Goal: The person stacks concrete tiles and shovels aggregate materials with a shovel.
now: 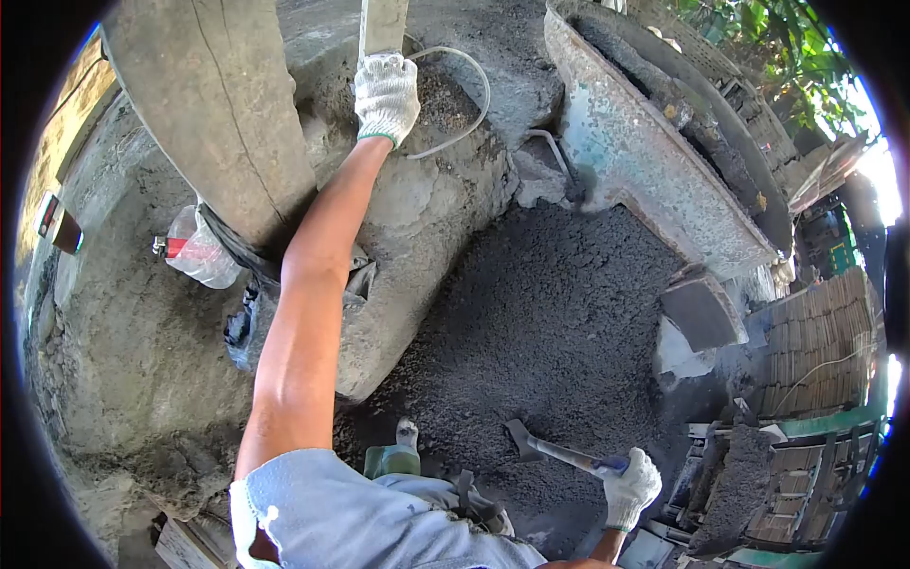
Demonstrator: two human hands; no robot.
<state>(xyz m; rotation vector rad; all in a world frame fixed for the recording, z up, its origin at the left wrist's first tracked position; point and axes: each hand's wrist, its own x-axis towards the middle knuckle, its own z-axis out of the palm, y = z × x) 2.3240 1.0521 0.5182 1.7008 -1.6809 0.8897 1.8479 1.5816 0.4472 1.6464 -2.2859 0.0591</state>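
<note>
My left hand (387, 98), in a white knitted glove with a green cuff, is stretched far forward and closed on the lower end of a pale narrow board (384, 27). A thin pale hose (486, 85) loops out beside that hand. Low on the right, my gloved right hand (631, 487) grips the blue end of a short tool with a flat metal head (567, 455). The tool's head is over dark, crumbly wet-looking material (559, 322) that covers the ground.
A wide concrete-like post (213, 104) rises left of my arm, with a plastic bag (204, 251) at its foot. A weathered metal trough (645, 142) holds dark material at upper right. A grey block (701, 313) and stacked slats (815, 341) stand on the right.
</note>
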